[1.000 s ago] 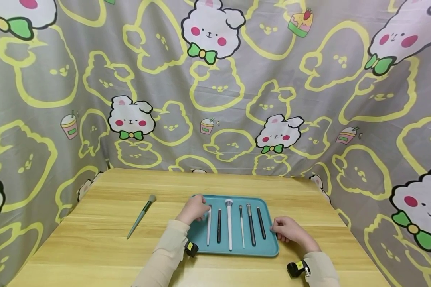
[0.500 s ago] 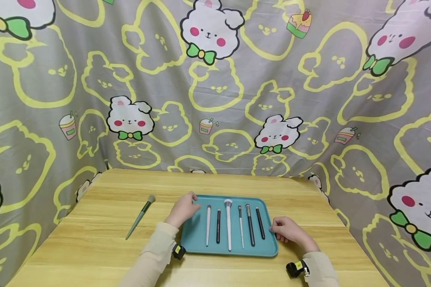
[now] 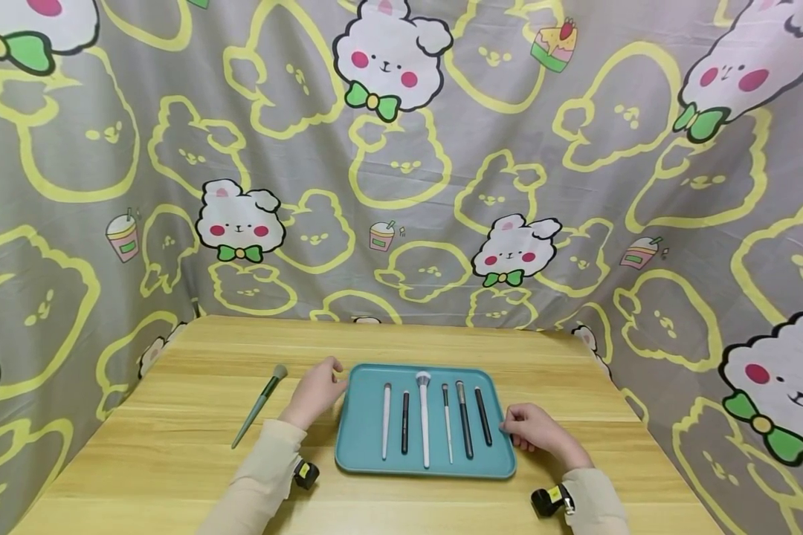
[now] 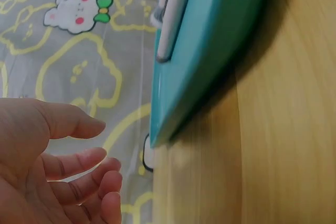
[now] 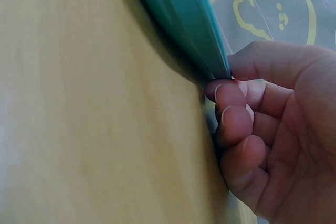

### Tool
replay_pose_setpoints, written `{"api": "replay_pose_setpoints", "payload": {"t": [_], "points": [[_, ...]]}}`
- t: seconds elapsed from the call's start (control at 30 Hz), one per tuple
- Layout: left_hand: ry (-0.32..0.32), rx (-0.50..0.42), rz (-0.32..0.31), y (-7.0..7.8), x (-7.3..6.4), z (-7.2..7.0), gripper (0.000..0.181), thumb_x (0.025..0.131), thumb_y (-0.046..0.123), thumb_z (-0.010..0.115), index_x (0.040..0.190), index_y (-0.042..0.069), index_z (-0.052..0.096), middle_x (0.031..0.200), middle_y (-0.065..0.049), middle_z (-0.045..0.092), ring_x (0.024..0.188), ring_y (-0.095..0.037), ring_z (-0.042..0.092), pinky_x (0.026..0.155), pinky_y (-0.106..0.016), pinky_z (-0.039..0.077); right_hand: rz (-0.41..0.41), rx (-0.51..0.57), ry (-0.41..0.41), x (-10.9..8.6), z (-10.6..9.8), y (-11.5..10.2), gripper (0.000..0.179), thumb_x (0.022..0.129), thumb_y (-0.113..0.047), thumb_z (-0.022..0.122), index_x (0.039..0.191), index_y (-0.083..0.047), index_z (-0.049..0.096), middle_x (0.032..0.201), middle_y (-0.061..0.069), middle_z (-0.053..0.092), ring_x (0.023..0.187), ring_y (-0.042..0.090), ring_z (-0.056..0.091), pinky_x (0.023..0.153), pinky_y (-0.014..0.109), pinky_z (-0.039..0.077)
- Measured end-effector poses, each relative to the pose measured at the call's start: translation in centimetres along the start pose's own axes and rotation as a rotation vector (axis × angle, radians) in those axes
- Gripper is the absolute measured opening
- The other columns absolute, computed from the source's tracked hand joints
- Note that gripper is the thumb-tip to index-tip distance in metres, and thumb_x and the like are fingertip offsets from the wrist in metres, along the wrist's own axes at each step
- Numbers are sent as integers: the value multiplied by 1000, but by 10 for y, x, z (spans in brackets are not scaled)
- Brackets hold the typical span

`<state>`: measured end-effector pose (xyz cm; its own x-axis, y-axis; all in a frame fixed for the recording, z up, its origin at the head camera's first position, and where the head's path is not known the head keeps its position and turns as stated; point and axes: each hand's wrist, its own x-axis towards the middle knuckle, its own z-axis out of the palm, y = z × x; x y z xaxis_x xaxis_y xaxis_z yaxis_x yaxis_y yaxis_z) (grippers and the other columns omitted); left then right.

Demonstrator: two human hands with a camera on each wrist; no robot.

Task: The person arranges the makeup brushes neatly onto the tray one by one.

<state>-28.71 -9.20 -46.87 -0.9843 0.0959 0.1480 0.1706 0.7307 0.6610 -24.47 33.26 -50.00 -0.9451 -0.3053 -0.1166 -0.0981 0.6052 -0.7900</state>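
A teal tray [image 3: 361,446] on the table carries a row of several makeup brushes, among them a large white brush [image 3: 424,423] in the middle and a white brush [image 3: 385,423] at the left end. My right hand [image 3: 531,426] pinches the tray's right edge between thumb and curled fingers, as the right wrist view shows. Just off the tray's left edge is my left hand [image 3: 314,392], empty, its fingers loosely bent and apart in the left wrist view. Left of that hand, a green makeup brush [image 3: 261,405] lies slanted on the table, bristles pointing away.
The wooden table [image 3: 174,468] extends around the tray on all sides. A grey curtain [image 3: 401,186] with rabbit prints hangs behind it and along both sides. Each wrist wears a small black camera, such as the left wrist camera [image 3: 305,474].
My left hand has moved left, from the leftmost white brush out past the tray's left edge. The brushes keep their places on the tray, and my right hand stays at its right edge.
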Motion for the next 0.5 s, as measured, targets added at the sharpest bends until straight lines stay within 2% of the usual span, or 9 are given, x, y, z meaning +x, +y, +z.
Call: {"api": "replay_pose_setpoints", "payload": {"t": [0.33,0.5], "points": [[-3,40,-40,-19,0,-20,30,90,14,63,114,-3,59,79,-8,59,60,-16,50,53,-28,40,-5,-5,-1,1,0,1,26,95,-17,60,76,-1,52,62,1,52,51,11,47,44,24,40],[18,55,-41,-27,0,-29,30,88,11,63,113,-4,59,78,-9,60,60,-16,50,53,-28,40,-3,-5,2,1,0,0,26,95,-17,60,76,-1,52,62,1,52,51,12,47,44,25,40]]}}
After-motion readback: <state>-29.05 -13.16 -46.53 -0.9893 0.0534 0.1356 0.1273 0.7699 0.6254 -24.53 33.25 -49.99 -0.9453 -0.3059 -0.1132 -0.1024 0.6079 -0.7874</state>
